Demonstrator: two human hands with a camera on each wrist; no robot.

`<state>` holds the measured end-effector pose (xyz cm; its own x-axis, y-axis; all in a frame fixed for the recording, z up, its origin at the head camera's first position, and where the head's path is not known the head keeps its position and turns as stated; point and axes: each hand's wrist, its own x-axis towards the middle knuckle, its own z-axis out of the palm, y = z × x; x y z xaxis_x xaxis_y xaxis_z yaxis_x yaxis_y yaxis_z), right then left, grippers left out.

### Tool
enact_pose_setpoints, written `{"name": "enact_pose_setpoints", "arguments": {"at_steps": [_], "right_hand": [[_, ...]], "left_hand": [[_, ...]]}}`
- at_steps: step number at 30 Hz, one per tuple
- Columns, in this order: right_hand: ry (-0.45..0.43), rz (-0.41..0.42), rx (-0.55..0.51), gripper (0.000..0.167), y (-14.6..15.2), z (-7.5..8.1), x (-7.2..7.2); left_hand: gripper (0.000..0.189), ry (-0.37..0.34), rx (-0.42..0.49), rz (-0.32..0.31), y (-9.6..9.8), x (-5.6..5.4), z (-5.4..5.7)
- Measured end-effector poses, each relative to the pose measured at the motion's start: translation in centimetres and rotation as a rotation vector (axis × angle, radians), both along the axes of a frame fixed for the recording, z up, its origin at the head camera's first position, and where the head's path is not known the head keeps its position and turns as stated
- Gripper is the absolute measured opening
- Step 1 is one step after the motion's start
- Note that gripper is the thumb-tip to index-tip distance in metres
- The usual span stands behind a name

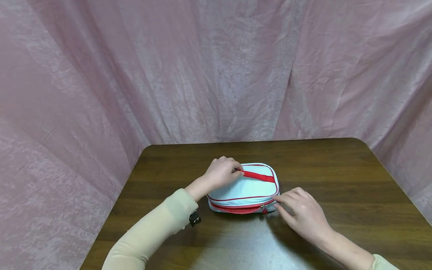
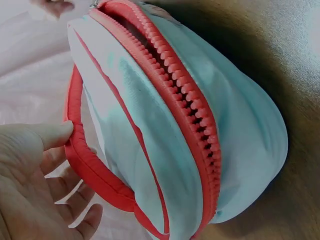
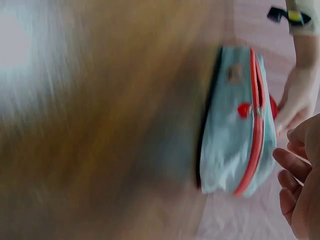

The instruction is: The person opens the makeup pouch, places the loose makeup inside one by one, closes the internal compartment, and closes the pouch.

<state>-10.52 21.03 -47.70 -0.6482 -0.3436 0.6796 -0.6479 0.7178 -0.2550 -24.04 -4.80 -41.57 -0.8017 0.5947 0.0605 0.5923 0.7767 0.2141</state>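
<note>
A pale pouch (image 1: 244, 189) with red piping lies on the table. My left hand (image 1: 222, 172) pinches its red carry handle (image 1: 259, 176); the left wrist view shows the thumb on one side of the strap and fingers behind it. Along the front runs a chunky red zipper (image 2: 187, 95), its teeth parted over a narrow gap. A small red charm (image 3: 244, 110) hangs from the zipper's slider, towards the right end. My right hand (image 1: 302, 212) hovers at the pouch's front right corner, fingers loosely bent, holding nothing.
The pouch rests on a dark brown wooden table (image 1: 354, 180) with rounded far corners. Pink velvety curtains (image 1: 219, 75) hang behind it and along both sides. A small black device (image 1: 194, 218) sits on the left wrist.
</note>
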Motion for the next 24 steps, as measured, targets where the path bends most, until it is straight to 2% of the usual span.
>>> {"name": "enact_pose_setpoints", "arguments": {"at_steps": [3, 10, 14, 21, 24], "right_hand": [[0.008, -0.033, -0.003, 0.022, 1.1, 0.5, -0.9], [-0.004, -0.053, 0.043, 0.031, 2.7, 0.8, -2.6], [-0.026, 0.001, 0.083, 0.037, 2.9, 0.4, -3.4], [-0.017, 0.090, 0.117, 0.031, 3.0, -0.3, -4.1], [-0.008, 0.108, 0.125, 0.032, 2.9, -0.4, -4.3]], "left_hand": [[0.017, -0.035, 0.028, 0.002, -0.1, 0.0, 0.1], [0.014, -0.045, 0.065, -0.003, -0.1, 0.4, 0.3], [0.016, -0.034, 0.070, -0.025, -0.5, 0.8, 0.3], [0.026, -0.034, 0.078, -0.043, -1.4, 1.4, 0.0], [0.029, 0.005, 0.100, -0.044, -1.7, 1.9, 0.1]]}}
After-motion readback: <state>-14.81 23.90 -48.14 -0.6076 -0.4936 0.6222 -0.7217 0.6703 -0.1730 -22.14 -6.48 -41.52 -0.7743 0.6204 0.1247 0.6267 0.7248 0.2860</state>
